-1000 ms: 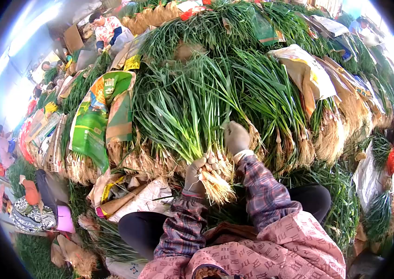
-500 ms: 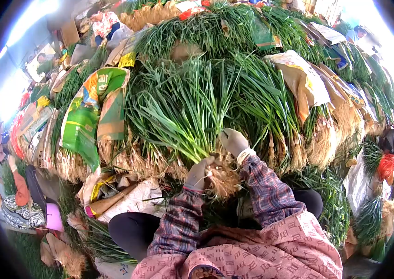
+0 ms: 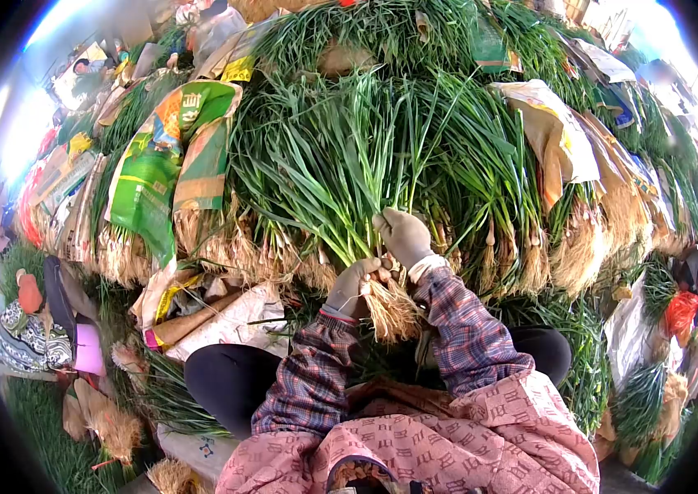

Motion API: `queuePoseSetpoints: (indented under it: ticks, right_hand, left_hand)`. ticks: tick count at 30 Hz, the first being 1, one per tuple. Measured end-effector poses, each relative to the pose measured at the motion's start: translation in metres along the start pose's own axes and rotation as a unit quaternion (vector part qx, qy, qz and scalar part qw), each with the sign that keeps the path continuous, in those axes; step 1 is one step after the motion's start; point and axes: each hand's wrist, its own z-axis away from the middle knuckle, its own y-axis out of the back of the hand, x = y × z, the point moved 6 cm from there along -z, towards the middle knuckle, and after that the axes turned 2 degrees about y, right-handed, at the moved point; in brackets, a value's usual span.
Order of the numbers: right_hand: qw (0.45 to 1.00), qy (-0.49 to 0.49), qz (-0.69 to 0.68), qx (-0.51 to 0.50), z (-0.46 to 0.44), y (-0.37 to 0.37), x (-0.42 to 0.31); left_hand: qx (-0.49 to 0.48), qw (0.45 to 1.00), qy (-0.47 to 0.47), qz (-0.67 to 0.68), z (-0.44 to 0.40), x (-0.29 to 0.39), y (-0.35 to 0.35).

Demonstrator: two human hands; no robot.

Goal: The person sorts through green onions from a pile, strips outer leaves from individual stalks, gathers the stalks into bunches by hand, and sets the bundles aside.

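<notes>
My gloved left hand [image 3: 352, 288] is closed round the lower stems of a bunch of green garlic [image 3: 340, 193], just above the bulbs. Below the fingers hang its pale, stringy roots [image 3: 390, 309], while the long leaves fan out away from me over the pile. My gloved right hand [image 3: 406, 237] sits just to the right and a little higher, its fingers closed on green garlic stems at the bunch's right side. Its fingertips are partly hidden, so how many stems it grips is unclear. Both hands are close together above my lap.
A wide heap of green garlic [image 3: 480, 156] lies ahead, roots toward me. Printed sacks, including a green one [image 3: 147, 193] and a beige one [image 3: 559, 136], cover parts of it. A white sack [image 3: 229, 325] lies at my left knee. Another person [image 3: 32, 329] is at far left.
The view has tipped slightly, shifting the heap upward. My right hand has come a little closer to my left hand. The roots under the bunch now hang straighter and narrower.
</notes>
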Motion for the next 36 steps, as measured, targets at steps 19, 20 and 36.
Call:
queuePoseSetpoints:
  ticks: [19, 20, 36]
  right_hand:
    - [0.953, -0.23, -0.191, 0.044, -0.09, -0.021, 0.143]
    - [0.937, -0.256, -0.235, 0.009, -0.08, -0.014, 0.122]
    - [0.625, -0.184, -0.758, 0.036, 0.006, 0.027, 0.037]
  left_hand:
    - [0.083, 0.993, 0.003, 0.088, -0.003, 0.002, 0.015]
    - [0.114, 0.993, -0.01, 0.024, 0.0, 0.009, 0.016]
    - [-0.065, 0.997, -0.024, 0.02, 0.036, 0.017, 0.025]
